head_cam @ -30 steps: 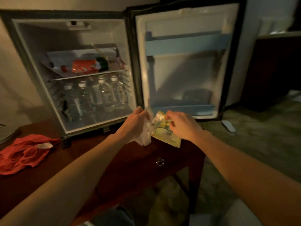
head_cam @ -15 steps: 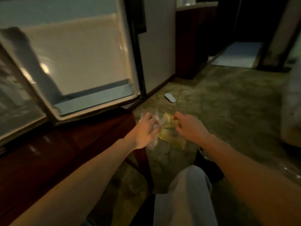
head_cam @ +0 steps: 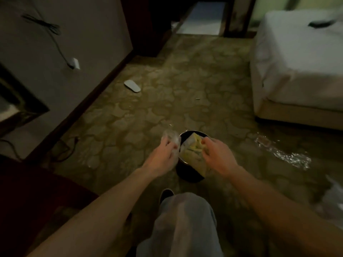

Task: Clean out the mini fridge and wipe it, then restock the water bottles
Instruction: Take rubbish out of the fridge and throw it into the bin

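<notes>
The right hand (head_cam: 216, 154) pinches the top of a yellow packet (head_cam: 193, 154), which hangs over the dark round bin (head_cam: 187, 175) on the carpet (head_cam: 167, 93). The left hand (head_cam: 161, 156) grips a crumpled clear wrapper (head_cam: 171, 139) just beside the bin's left rim. Open carpet stretches ahead; the wall (head_cam: 74, 34) closes the left, a bed (head_cam: 297, 62) the right. The bin's contents are too dark to read, its near side hidden by the packet. A fridge door corner (head_cam: 18, 108) is cut off at left.

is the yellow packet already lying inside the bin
No, the right hand grips the yellow packet above the dark bin, so it has not been dropped in.
</notes>
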A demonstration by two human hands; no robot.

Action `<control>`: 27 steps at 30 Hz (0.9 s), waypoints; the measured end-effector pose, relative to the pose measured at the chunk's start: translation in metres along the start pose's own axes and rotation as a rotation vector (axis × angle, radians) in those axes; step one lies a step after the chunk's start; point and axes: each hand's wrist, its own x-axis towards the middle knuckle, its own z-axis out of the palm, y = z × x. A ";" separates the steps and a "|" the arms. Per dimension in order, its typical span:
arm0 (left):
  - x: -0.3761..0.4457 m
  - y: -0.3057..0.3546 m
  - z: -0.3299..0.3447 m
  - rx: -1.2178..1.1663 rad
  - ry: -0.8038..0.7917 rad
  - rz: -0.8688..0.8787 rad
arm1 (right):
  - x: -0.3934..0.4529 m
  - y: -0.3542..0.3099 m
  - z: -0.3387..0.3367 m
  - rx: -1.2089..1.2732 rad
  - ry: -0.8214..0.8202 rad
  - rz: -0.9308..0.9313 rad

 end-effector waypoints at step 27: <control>0.166 -0.102 0.199 -0.025 -0.395 -0.200 | 0.119 0.111 0.186 0.052 -0.288 0.199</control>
